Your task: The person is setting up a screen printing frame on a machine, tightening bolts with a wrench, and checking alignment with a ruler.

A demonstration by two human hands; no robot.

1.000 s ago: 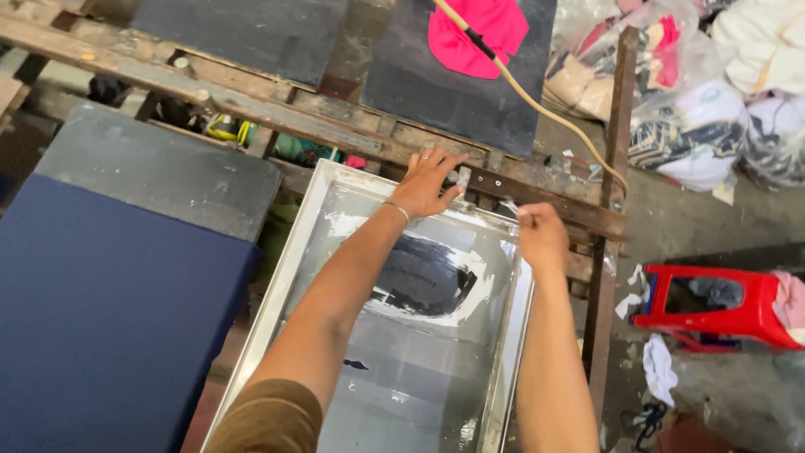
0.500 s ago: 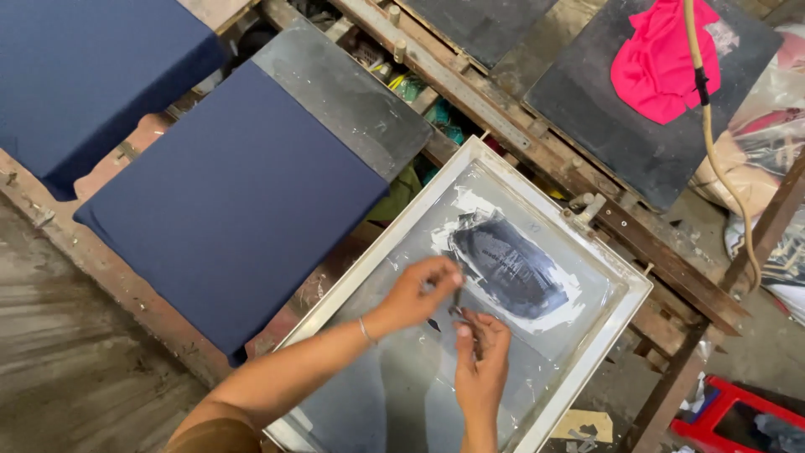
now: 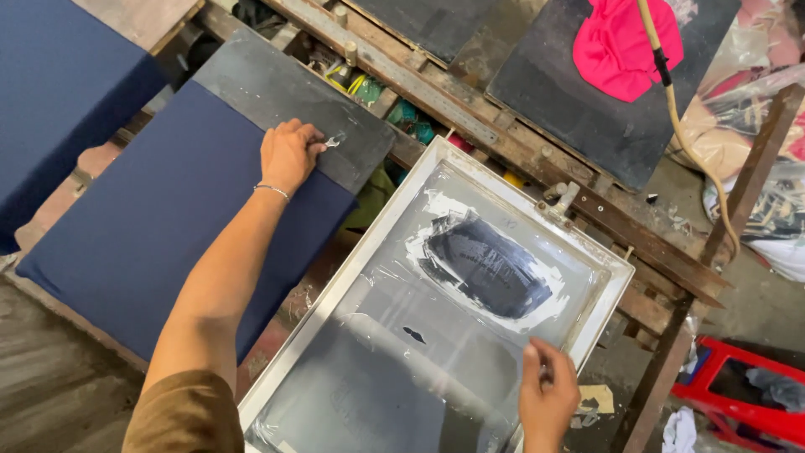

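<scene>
A metal-framed printing screen (image 3: 335, 285) lies tilted in front of me, with a dark patch ringed in white (image 3: 486, 268) on its mesh. My right hand (image 3: 547, 394) rests on the screen near its lower right frame, fingers curled, apparently pinching a bit of clear film. My left hand (image 3: 288, 153) reaches left and presses a small whitish scrap (image 3: 334, 140) onto the grey board (image 3: 285, 92), at the top edge of the navy blue cloth (image 3: 159, 226) laid over that board.
A second navy-covered board (image 3: 59, 92) lies at far left. Behind the screen run wooden rails (image 3: 470, 117) and dark boards, one with a pink cloth (image 3: 625, 46) and a hose (image 3: 679, 101). A red stool (image 3: 738, 394) and fabric bags (image 3: 755, 134) stand at right.
My left hand left the screen and moved left onto the grey board with a whitish scrap. My right hand shifted toward the screen's lower right frame. The view swung slightly.
</scene>
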